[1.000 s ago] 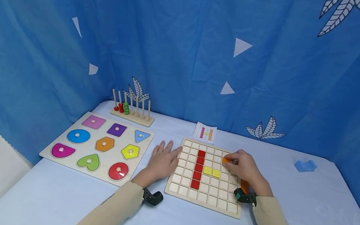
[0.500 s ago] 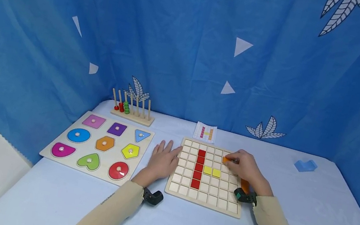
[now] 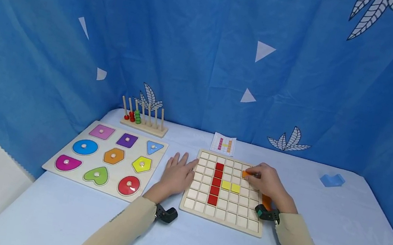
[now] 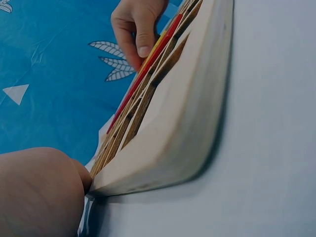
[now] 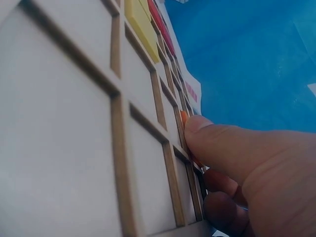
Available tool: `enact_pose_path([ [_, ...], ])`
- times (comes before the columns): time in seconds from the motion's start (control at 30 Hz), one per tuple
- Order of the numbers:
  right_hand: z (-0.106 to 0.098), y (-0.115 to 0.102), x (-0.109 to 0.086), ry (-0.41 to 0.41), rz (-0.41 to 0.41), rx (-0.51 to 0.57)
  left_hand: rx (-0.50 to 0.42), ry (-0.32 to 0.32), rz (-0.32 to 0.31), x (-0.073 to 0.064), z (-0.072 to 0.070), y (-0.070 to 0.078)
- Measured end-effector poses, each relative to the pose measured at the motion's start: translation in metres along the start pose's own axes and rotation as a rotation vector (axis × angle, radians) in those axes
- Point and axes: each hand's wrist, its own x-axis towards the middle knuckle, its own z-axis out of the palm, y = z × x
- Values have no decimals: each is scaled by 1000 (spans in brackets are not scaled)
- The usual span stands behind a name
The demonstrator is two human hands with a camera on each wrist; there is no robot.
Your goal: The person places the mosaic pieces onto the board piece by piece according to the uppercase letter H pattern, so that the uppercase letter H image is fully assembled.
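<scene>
A wooden grid board lies in front of the person, with a column of red tiles and two yellow tiles in its cells. Over the board's back right part, the right hand pinches an orange tile; in the right wrist view the thumb covers most of this orange tile. More orange shows at the board's right edge, partly hidden by the right wrist. The left hand rests palm down with fingers spread, its forefinger at the board's left edge.
A pattern card lies behind the board. To the left are a knobbed shape puzzle and a peg stand with red and green beads. A light blue block sits far right. A blue curtain hangs behind the table.
</scene>
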Motion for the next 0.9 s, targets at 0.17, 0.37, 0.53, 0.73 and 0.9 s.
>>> enact_pose_path([
  [0.17, 0, 0, 0, 5, -5, 1, -3, 0, 0, 0, -1, 0],
  [0.37, -1, 0, 0, -14, 11, 2, -7, -1, -1, 1, -1, 0],
  [0.53, -4, 0, 0, -39, 34, 4, -6, -2, -1, 0, -2, 1],
  [0.73, -8, -3, -3, -47, 29, 15, -7, -7, -8, -1, -3, 2],
  [0.9, -13, -7, -6, -37, 32, 21, -5, -7, -8, -1, -3, 3],
])
